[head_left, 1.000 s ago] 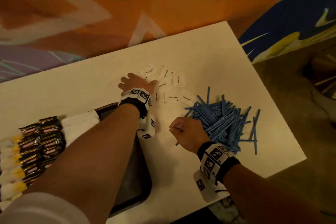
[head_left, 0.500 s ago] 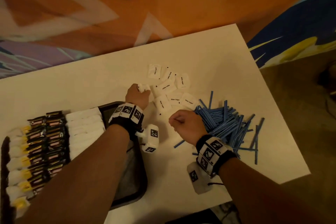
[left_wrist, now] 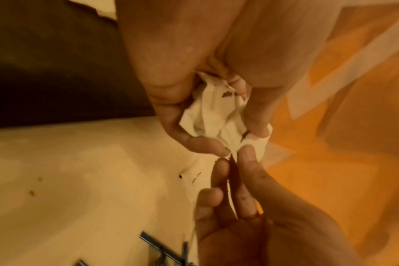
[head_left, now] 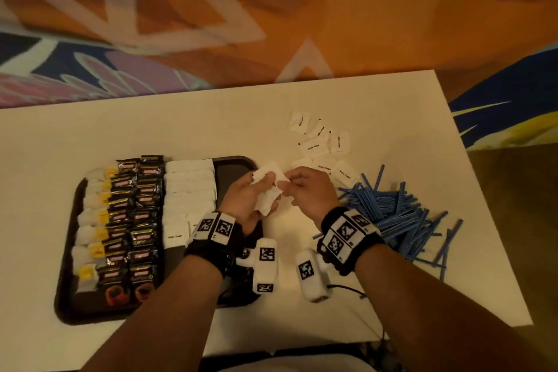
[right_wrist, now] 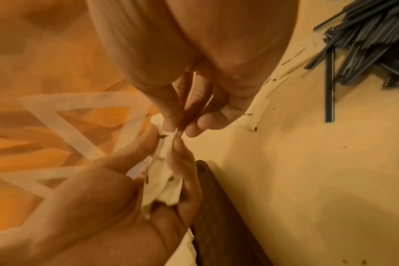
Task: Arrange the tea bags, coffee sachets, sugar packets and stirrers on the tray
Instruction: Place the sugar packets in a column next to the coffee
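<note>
My left hand (head_left: 244, 196) is cupped palm-up over the right end of the tray (head_left: 232, 164), fingers curled round a crumpled bunch of white sugar packets (head_left: 267, 190). The bunch runs roughly from my wrist out toward the far edge of the table (head_left: 181, 130), its far corner sticking up past my fingertips. My right hand (head_left: 308, 190) meets it from the right, thumb and forefinger pinching the near-right corner of one packet in the bunch, the other fingers loosely curled.

More loose sugar packets (head_left: 320, 145) lie flat on the table just beyond my hands, pointing every which way. The blue stirrers (head_left: 389, 208) sit in a heap to the right of my right wrist, most of them with their long axis slanting from near-left to far-right.

On the tray, a column of sugar packets (head_left: 188, 190) lies beside two columns of dark coffee sachets (head_left: 136, 220), and the tea bags (head_left: 90, 220) with yellow tags line the left side, each lying crosswise.
</note>
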A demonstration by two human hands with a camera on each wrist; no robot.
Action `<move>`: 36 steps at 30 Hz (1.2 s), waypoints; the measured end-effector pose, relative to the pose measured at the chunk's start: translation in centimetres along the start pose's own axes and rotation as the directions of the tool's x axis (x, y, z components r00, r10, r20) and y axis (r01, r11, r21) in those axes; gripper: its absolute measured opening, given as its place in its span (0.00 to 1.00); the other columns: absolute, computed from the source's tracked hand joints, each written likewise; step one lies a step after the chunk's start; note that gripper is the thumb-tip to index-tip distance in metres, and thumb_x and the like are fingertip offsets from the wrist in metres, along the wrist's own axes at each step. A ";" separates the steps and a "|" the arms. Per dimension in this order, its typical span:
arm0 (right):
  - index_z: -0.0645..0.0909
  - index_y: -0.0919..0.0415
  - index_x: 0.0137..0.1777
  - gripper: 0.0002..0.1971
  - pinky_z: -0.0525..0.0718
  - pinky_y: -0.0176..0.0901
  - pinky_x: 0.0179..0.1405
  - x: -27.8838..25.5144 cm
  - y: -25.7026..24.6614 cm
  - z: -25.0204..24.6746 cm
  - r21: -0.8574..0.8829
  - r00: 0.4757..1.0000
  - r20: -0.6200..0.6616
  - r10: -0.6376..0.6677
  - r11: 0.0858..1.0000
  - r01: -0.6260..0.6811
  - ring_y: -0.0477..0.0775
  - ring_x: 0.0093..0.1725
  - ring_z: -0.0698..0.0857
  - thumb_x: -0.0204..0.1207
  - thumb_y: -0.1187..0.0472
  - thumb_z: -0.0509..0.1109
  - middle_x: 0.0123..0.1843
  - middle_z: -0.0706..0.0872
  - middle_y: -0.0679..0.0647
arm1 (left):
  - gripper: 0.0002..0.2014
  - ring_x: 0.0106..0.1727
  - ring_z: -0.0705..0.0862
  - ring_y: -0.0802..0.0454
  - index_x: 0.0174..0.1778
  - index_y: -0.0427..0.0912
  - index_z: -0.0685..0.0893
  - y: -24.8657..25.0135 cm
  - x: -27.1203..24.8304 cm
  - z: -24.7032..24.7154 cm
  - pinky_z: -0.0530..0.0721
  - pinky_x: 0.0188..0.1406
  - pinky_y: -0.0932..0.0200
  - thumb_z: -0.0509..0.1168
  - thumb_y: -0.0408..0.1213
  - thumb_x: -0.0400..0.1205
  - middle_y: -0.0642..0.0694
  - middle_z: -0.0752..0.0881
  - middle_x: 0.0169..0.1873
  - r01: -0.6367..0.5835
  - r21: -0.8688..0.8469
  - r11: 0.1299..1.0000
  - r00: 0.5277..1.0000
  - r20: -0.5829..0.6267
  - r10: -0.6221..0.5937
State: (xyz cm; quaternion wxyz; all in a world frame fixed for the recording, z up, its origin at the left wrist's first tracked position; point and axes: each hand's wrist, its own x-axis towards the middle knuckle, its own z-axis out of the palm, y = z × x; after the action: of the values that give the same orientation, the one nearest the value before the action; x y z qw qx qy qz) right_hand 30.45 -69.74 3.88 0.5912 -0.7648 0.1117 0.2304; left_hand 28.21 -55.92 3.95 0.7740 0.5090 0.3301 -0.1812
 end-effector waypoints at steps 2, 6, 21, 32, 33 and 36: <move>0.85 0.50 0.39 0.08 0.83 0.43 0.37 -0.6 -0.3 0.5 0.085 1.000 0.007 0.016 0.996 -0.016 0.54 0.45 0.88 0.73 0.65 0.76 0.45 0.89 0.56 | 0.05 0.30 0.81 0.49 0.51 0.39 0.84 -0.2 -0.9 -1.1 0.77 0.22 0.60 0.70 0.33 0.80 0.41 0.86 0.35 -0.018 0.093 0.996 1.000 -0.020 0.020; 0.86 0.53 0.41 0.08 0.85 0.45 0.39 -1.6 -0.9 1.8 0.017 0.997 0.062 -0.045 0.999 0.044 0.50 0.43 0.85 0.75 0.68 0.73 0.42 0.86 0.49 | 0.08 0.25 0.76 0.53 0.52 0.40 0.85 -0.6 -2.6 -2.8 0.70 0.18 0.64 0.71 0.35 0.79 0.43 0.84 0.33 -0.030 0.166 0.986 0.995 -0.086 0.044; 0.82 0.46 0.37 0.08 0.89 0.46 0.47 -5.1 2.0 10.4 -0.169 0.993 0.113 0.044 0.985 -0.024 0.50 0.45 0.89 0.70 0.58 0.79 0.45 0.91 0.52 | 0.18 0.26 0.77 0.50 0.41 0.38 0.87 -1.7 -7.7 -11.9 0.74 0.23 0.61 0.63 0.50 0.83 0.43 0.83 0.29 0.036 0.302 0.953 0.881 -0.460 0.112; 0.85 0.48 0.43 0.05 0.87 0.51 0.57 -4.6 3.9 15.7 -0.349 0.989 0.069 0.133 0.932 -0.101 0.49 0.47 0.88 0.71 0.53 0.78 0.43 0.89 0.47 | 0.15 0.27 0.76 0.53 0.41 0.41 0.86 -3.1 -11.1 -21.5 0.71 0.26 0.60 0.64 0.48 0.83 0.48 0.82 0.32 0.108 0.033 0.994 0.881 -0.466 -0.080; 0.86 0.50 0.45 0.06 0.87 0.48 0.57 -4.4 3.8 16.1 -0.347 0.989 0.051 0.138 0.931 -0.112 0.48 0.47 0.87 0.72 0.53 0.78 0.43 0.89 0.47 | 0.14 0.27 0.76 0.53 0.41 0.41 0.86 -3.1 -11.2 -22.1 0.71 0.26 0.59 0.64 0.48 0.83 0.48 0.83 0.32 0.105 0.032 0.994 0.883 -0.462 -0.079; 0.87 0.57 0.51 0.10 0.77 0.35 0.53 -4.0 3.5 16.8 -0.355 0.991 0.004 0.134 0.927 -0.124 0.44 0.44 0.82 0.73 0.54 0.77 0.44 0.87 0.48 | 0.14 0.28 0.76 0.53 0.41 0.42 0.86 -3.1 -11.4 -23.4 0.74 0.29 0.57 0.64 0.49 0.83 0.47 0.83 0.33 0.096 0.027 0.995 0.887 -0.456 -0.073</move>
State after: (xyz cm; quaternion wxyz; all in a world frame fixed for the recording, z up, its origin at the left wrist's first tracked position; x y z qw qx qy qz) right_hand 21.68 -55.03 -0.47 0.4291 -0.8462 0.1102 0.2959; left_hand 10.46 -36.62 3.60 0.6542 0.5411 0.5190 -0.0989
